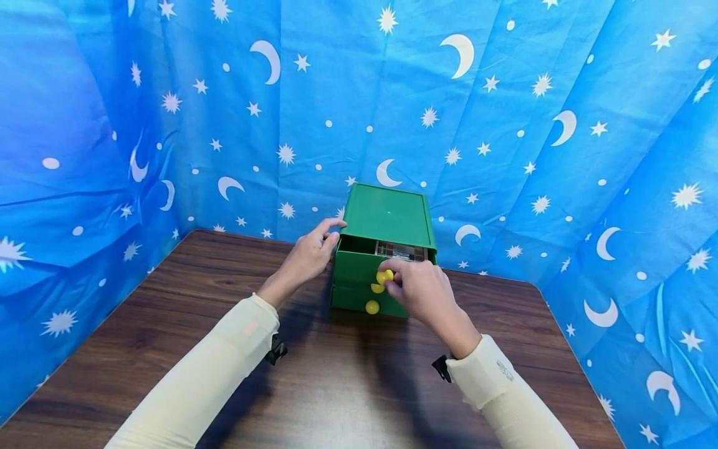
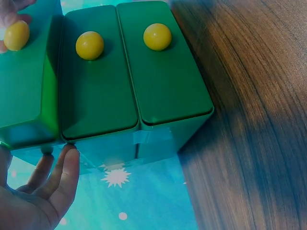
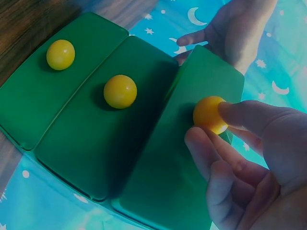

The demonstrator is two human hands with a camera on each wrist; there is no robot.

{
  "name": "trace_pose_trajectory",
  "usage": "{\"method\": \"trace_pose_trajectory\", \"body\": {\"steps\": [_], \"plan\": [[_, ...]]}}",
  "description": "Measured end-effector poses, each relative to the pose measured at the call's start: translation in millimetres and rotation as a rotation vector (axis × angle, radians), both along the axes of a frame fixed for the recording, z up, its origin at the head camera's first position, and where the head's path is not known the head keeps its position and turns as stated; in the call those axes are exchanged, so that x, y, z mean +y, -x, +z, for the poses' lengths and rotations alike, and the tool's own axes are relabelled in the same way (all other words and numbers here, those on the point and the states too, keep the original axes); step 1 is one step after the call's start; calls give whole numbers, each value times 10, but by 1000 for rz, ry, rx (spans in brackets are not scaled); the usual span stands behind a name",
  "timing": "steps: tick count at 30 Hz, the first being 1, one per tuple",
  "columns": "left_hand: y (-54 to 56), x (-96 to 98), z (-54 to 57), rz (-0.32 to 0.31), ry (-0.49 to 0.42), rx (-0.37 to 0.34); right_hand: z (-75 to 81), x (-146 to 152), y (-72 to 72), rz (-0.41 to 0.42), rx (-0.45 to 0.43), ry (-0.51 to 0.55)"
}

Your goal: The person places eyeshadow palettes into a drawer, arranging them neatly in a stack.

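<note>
A small green drawer cabinet (image 1: 388, 215) stands on the table, with three drawers and round yellow knobs. Its top drawer (image 3: 192, 163) is partly pulled out; the middle drawer (image 2: 98, 96) and bottom drawer (image 2: 168, 86) are closed. My right hand (image 1: 423, 290) pinches the top drawer's knob (image 3: 209, 115) between thumb and fingers. At the cabinet's left side, my left hand (image 1: 308, 252) rests its extended fingertips on the green wall near the top front edge. Inside the top drawer's gap shows a brown, patterned flat item (image 1: 401, 251) with a pale label, mostly hidden.
The dark wood-grain table (image 1: 331, 386) reaches toward me in front of the cabinet. A blue cloth (image 1: 336, 93) with white moons and stars hangs behind the table and along both sides, close behind the cabinet.
</note>
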State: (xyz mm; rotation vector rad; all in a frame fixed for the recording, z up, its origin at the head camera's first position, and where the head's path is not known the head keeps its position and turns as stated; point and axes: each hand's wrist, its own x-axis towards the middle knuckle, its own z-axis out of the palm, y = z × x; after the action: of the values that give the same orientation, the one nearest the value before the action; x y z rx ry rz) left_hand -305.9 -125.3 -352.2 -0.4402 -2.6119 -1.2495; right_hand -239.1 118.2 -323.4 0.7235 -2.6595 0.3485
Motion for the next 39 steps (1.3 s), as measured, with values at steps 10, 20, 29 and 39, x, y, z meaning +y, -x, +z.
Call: {"method": "trace_pose_trajectory", "body": {"steps": [10,20,29,39], "plan": [[20,17,10,-12,-8,-6,-31,-7,140,-40,22,19],[7,35,14,-11,-4,-4,-2,-30,239,-110,-27,20],[-16,49,18,-14,-17,-16,-14,-44,296,-154,-50,44],[-24,-1,-1,-13,-10,-19,-30,-30,323,-130,-87,76]]}}
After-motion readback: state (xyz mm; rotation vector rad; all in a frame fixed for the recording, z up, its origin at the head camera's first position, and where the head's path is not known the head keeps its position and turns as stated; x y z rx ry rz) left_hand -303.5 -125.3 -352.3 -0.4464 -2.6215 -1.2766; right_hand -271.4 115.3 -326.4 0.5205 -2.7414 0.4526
